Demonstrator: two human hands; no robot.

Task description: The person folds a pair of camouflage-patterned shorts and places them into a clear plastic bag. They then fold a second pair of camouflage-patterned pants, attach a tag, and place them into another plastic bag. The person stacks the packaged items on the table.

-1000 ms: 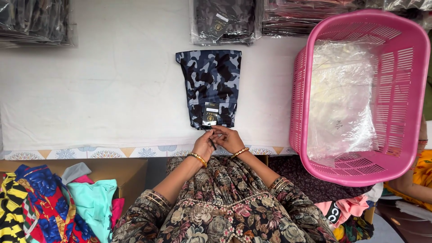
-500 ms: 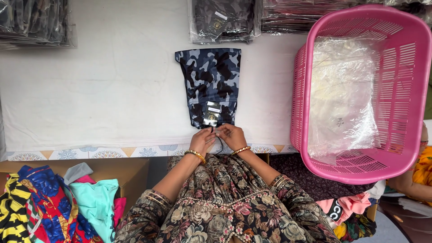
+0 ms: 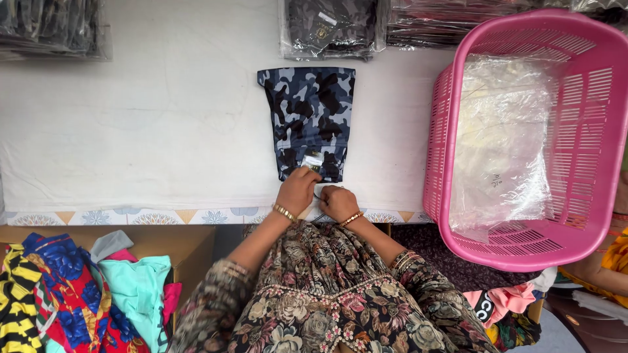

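Note:
A folded blue camouflage garment (image 3: 309,117) lies flat on the white table cover (image 3: 131,131), with a small tag (image 3: 313,160) at its near end. My left hand (image 3: 296,191) rests on the garment's near edge, fingers curled around the tag area. My right hand (image 3: 338,202) is beside it at the table's front edge, fingers closed on something small; a thin dark string shows between the hands. Both wrists wear gold bangles.
A pink plastic basket (image 3: 451,131) holding clear plastic bags (image 3: 504,144) stands at the right. Bagged dark garments (image 3: 330,26) lie along the far edge. A box of colourful clothes (image 3: 72,294) sits at lower left. Another person's arm (image 3: 602,274) shows at lower right.
Both hands have stayed together at the garment's near edge, working at the tag. The left hand has moved slightly onto the garment. The garment itself has not moved.

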